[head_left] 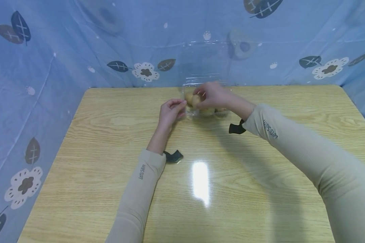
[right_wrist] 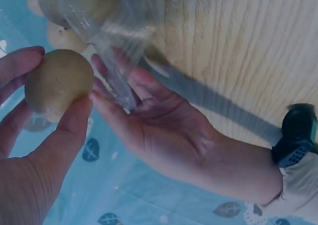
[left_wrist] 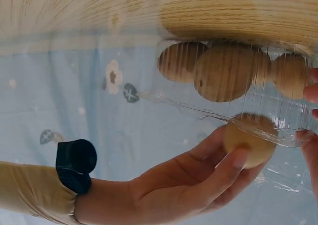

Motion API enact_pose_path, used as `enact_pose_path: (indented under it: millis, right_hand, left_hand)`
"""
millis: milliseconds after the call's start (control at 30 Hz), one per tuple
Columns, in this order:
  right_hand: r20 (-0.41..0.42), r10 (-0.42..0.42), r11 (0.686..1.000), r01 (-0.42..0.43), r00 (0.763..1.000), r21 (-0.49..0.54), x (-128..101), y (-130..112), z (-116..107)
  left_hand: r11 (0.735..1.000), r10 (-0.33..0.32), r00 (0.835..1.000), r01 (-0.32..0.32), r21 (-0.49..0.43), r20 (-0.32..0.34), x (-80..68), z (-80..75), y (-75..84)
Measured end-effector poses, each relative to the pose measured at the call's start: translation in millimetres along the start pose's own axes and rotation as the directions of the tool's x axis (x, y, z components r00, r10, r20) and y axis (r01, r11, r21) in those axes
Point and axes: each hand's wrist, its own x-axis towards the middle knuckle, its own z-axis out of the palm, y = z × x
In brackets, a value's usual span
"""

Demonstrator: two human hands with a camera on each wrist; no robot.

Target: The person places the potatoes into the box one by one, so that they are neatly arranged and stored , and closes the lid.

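Right hand [head_left: 214, 96] curled round a potato [head_left: 196, 100] above the clear box [head_left: 200, 113] at the surface's far edge. Left hand [head_left: 170, 111], fingers straight, steadying its rim. Light box: could tip, potatoes rolling out.

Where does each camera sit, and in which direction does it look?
Head: worn on the head, looks forward and down at the table; both sleeved arms show.
Left wrist: looks toward the clear container; shows the right hand gripping a potato.
Right wrist: shows the left hand touching the container's edge, right-hand fingers around the potato.
All views share the container and the held potato.
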Motion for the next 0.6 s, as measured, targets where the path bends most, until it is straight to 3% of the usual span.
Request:
enact_pose_path:
  millis: [133,600]
  right_hand:
    - [0.015,0.016,1.0,-0.017,1.0,0.017,8.2,1.2,7.4]
    - [0.006,0.009,0.997,-0.009,1.0,-0.072,26.9,0.4,26.1]
  left_hand:
    - [1.0,0.0,1.0,0.0,0.003,0.004,-0.6,1.4,0.6]
    - [0.999,-0.005,1.0,0.005,0.053,-0.004,-1.9,-1.0,1.6]
